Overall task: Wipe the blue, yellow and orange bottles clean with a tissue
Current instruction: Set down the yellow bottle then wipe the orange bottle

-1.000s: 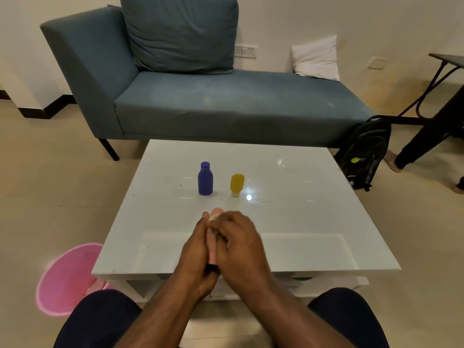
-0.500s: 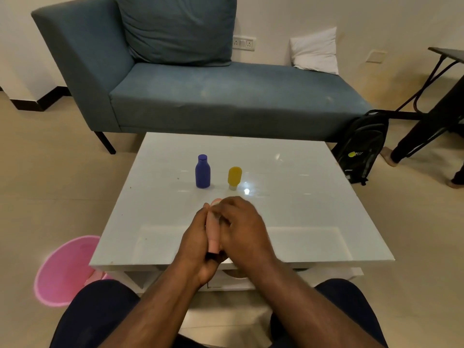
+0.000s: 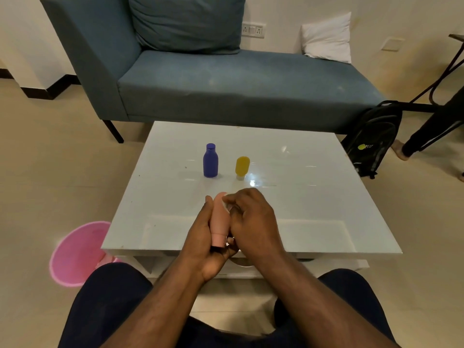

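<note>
One pink bin [image 3: 77, 252] sits on the floor at the left, just beside the table's near corner. On the white glossy table [image 3: 313, 209] I count three bottles. Two stand upright toward the middle, near each other but apart: one blue bottle [image 3: 210, 160], then one yellow bottle [image 3: 242, 167] resting on its pale cap. The third, the orange bottle [image 3: 219, 222], is held over the table's near edge, cap end toward the person. The left hand [image 3: 200, 242] curls round it from the left. The right hand [image 3: 251, 219] is closed against its other side, its fingers pinching one small white tissue [image 3: 225, 203] onto the bottle's far end. The two hands are pressed together around it.

Beyond the table runs one blue-grey couch [image 3: 226, 86] with one matching cushion [image 3: 185, 21] and one white pillow [image 3: 326, 37]. One black backpack [image 3: 371, 139] leans at the right, on a beige tiled floor.
</note>
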Demonstrator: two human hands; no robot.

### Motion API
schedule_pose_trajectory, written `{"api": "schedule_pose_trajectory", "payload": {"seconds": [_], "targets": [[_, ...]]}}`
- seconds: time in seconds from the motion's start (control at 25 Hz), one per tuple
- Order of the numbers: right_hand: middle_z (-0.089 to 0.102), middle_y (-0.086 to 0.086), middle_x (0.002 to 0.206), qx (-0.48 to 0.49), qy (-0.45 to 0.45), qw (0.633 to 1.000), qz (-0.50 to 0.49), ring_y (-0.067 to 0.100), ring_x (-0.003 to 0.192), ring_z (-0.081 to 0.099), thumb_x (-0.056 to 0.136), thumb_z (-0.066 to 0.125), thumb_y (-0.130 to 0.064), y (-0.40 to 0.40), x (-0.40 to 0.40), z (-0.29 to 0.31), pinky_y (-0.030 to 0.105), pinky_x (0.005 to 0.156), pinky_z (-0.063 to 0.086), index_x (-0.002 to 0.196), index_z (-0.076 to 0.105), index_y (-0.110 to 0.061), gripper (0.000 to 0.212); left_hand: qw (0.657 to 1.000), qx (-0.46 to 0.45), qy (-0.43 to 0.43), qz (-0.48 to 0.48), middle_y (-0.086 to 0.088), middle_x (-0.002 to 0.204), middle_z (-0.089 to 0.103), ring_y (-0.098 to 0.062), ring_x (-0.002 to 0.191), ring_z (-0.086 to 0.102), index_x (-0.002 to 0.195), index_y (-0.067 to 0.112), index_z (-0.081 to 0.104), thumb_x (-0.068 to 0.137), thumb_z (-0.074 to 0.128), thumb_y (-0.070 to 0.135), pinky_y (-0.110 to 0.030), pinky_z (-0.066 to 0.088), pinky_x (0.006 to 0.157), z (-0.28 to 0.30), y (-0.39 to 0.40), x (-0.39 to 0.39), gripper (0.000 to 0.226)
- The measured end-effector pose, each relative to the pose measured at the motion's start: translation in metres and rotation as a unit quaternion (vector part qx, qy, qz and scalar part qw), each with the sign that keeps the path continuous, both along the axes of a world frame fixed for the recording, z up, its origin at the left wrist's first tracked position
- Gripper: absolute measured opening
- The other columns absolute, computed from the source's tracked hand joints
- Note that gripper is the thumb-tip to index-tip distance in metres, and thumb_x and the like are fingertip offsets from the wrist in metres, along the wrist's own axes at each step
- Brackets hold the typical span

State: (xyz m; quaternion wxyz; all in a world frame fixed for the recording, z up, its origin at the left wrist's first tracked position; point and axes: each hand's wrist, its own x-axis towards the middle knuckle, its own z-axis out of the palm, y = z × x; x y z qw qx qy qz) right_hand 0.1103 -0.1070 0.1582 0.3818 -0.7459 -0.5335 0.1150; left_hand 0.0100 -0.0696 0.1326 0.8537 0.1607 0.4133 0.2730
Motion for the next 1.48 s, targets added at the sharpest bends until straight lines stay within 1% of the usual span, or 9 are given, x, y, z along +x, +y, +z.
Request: {"api": "schedule_pose_trajectory", "payload": {"seconds": [0.24, 0.36, 0.48, 0.68, 0.88, 1.0, 1.12, 1.32, 1.48], "targets": [[0.061, -0.003, 0.104, -0.024, -0.016, 0.998, 0.050, 0.009, 0.094, 0.057, 0.089, 0.054, -0.011, -0.016, -0.010, -0.018, 0.024, 0.086, 0.048, 0.107, 0.067, -0.018, 0.024, 0.998, -0.046, -0.031, 0.017, -0.020, 0.127, 0.068, -0.033, 0.117, 0.065, 0.130, 0.010, 0.063, 0.090, 0.056, 0.063, -0.050, 0.051, 0.101, -0.013, -0.001, -0.008, 0.066], [0.061, -0.003, 0.104, -0.019, -0.010, 1.000, -0.013, 0.008, 0.094, 0.055, 0.089, 0.054, -0.013, -0.002, -0.001, -0.008, 0.026, 0.088, 0.048, 0.107, 0.067, -0.017, 0.022, 0.999, -0.025, -0.020, -0.004, -0.017, 0.117, 0.070, -0.028, 0.096, 0.066, 0.131, 0.013, 0.063, 0.089, 0.057, 0.062, -0.039, 0.053, 0.077, -0.010, -0.006, -0.009, 0.065], [0.060, 0.000, 0.110, -0.046, -0.078, 0.995, 0.051, 0.014, 0.101, 0.054, 0.089, 0.056, -0.018, -0.015, -0.020, -0.010, 0.031, 0.093, 0.047, 0.112, 0.065, -0.017, 0.024, 0.999, 0.002, -0.018, -0.028, -0.016, 0.120, 0.073, -0.031, 0.106, 0.072, 0.132, 0.013, 0.061, 0.094, 0.046, 0.065, -0.044, 0.059, 0.079, -0.012, -0.004, -0.011, 0.066], [0.064, 0.001, 0.105, -0.043, -0.063, 0.997, -0.012, 0.012, 0.096, 0.056, 0.091, 0.051, -0.013, 0.011, 0.004, -0.004, 0.024, 0.090, 0.046, 0.106, 0.068, -0.016, 0.023, 0.997, 0.054, 0.023, -0.053, -0.010, 0.086, 0.067, -0.013, 0.054, 0.053, 0.134, 0.014, 0.059, 0.084, 0.041, 0.076, -0.021, 0.038, 0.035, -0.024, -0.008, -0.007, 0.081], [0.062, 0.001, 0.108, -0.067, -0.126, 0.987, 0.075, 0.015, 0.102, 0.053, 0.091, 0.054, -0.017, -0.001, -0.015, -0.009, 0.028, 0.093, 0.044, 0.111, 0.066, -0.015, 0.024, 0.991, 0.097, 0.068, -0.063, -0.011, 0.078, 0.063, -0.016, 0.056, 0.050, 0.114, 0.015, 0.070, 0.079, 0.041, 0.080, -0.021, 0.034, 0.041, -0.035, -0.006, -0.005, 0.079], [0.062, 0.003, 0.109, -0.062, -0.086, 0.994, 0.016, 0.017, 0.104, 0.055, 0.090, 0.053, -0.011, 0.014, 0.004, -0.006, 0.027, 0.093, 0.044, 0.112, 0.066, -0.014, 0.026, 0.989, 0.106, 0.081, -0.070, -0.007, 0.066, 0.060, -0.013, 0.049, 0.047, 0.118, 0.013, 0.066, 0.085, 0.032, 0.078, -0.021, 0.033, 0.037, -0.038, -0.007, -0.004, 0.081], [0.061, 0.004, 0.116, -0.095, -0.170, 0.977, 0.090, 0.019, 0.108, 0.053, 0.089, 0.058, -0.017, 0.005, -0.011, -0.003, 0.031, 0.098, 0.040, 0.118, 0.063, -0.014, 0.029, 0.987, 0.116, 0.089, -0.067, -0.005, 0.062, 0.057, -0.014, 0.048, 0.043, 0.106, 0.013, 0.068, 0.078, 0.031, 0.082, -0.023, 0.029, 0.041, -0.037, -0.008, -0.003, 0.083], [0.059, 0.003, 0.121, -0.102, -0.054, 0.993, 0.009, 0.015, 0.110, 0.052, 0.093, 0.052, -0.016, 0.011, 0.001, -0.002, 0.029, 0.101, 0.040, 0.122, 0.060, -0.016, 0.030, 0.987, 0.116, 0.087, -0.064, -0.008, 0.065, 0.061, -0.013, 0.049, 0.050, 0.119, 0.016, 0.067, 0.085, 0.028, 0.079, -0.023, 0.035, 0.041, -0.039, -0.007, -0.002, 0.081], [0.058, 0.003, 0.120, -0.186, -0.078, 0.978, 0.058, 0.021, 0.109, 0.052, 0.095, 0.048, -0.023, -0.010, -0.044, 0.003, 0.038, 0.099, 0.032, 0.121, 0.058, -0.011, 0.031, 0.988, 0.105, 0.093, -0.061, -0.010, 0.098, 0.079, -0.028, 0.092, 0.074, 0.120, 0.023, 0.068, 0.085, 0.025, 0.079, -0.046, 0.060, 0.084, -0.030, -0.004, -0.003, 0.080]]}}
